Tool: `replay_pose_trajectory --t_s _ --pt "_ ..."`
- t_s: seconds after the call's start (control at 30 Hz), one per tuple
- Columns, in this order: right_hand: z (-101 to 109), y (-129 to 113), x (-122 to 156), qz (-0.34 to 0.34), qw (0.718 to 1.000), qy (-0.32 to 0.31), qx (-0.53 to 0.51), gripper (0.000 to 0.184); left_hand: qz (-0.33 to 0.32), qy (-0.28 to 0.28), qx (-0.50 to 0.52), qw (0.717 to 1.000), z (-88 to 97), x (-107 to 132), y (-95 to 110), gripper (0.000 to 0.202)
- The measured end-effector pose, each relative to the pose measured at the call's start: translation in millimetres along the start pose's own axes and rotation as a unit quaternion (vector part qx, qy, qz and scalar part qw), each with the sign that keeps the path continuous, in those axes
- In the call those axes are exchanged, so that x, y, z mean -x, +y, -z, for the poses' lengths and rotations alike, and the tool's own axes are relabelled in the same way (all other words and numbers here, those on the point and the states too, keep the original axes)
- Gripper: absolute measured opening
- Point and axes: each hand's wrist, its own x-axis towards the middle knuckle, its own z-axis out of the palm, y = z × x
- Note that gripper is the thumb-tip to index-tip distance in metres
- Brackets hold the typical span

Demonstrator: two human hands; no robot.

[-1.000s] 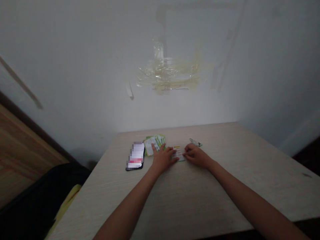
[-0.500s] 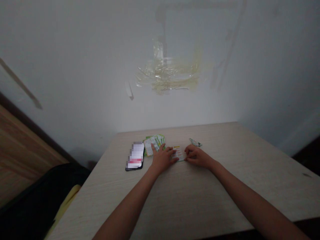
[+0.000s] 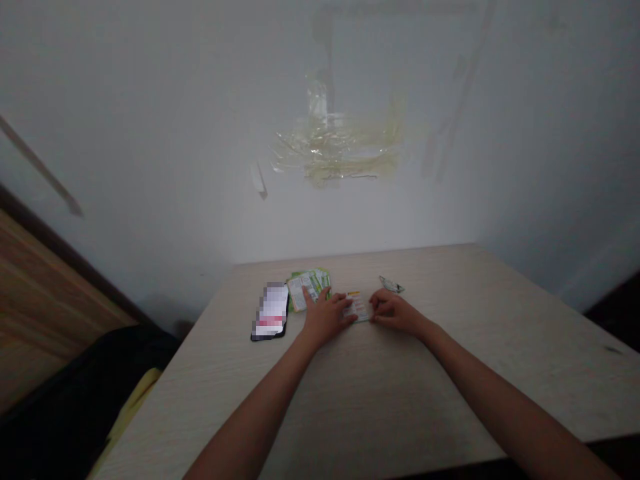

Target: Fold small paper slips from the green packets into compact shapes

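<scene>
A small printed card (image 3: 358, 310) with a yellow strip along its top lies on the table between my hands. My left hand (image 3: 324, 319) is spread, its thumb and index finger resting on the card's left side. Its other fingers reach over a fanned pile of green-and-white cards (image 3: 297, 293). My right hand (image 3: 395, 312) is closed, with thumb and fingertips pinched at the card's right edge. Just beyond the right hand sits a small crumpled-looking piece (image 3: 392, 285), whitish and dark; I cannot tell what it is.
A phone (image 3: 270, 312) with a blurred-out screen lies left of the card pile. The pale wooden table (image 3: 370, 400) meets a wall (image 3: 360, 220) with old tape on it. Dark and yellow cloth (image 3: 133, 400) is beside the table's left edge.
</scene>
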Motion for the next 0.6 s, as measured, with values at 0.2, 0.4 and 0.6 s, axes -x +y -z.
replay_pose_trajectory --t_s 0.2,0.4,0.6 --pt "-0.5 0.2 0.8 -0.003 1.0 -0.005 -0.015 0.011 -0.006 0.008 -0.002 1.0 -0.8 1.3 -0.7 0.04" --pt "-2.3 3.4 0.5 0.005 1.0 0.023 -0.016 0.013 -0.011 0.002 -0.009 1.0 -0.2 1.9 -1.1 0.04" --pt "0.0 1.3 0.5 -0.022 0.999 0.037 -0.032 0.018 -0.017 -0.005 -0.006 1.0 1.7 2.9 -0.9 0.04"
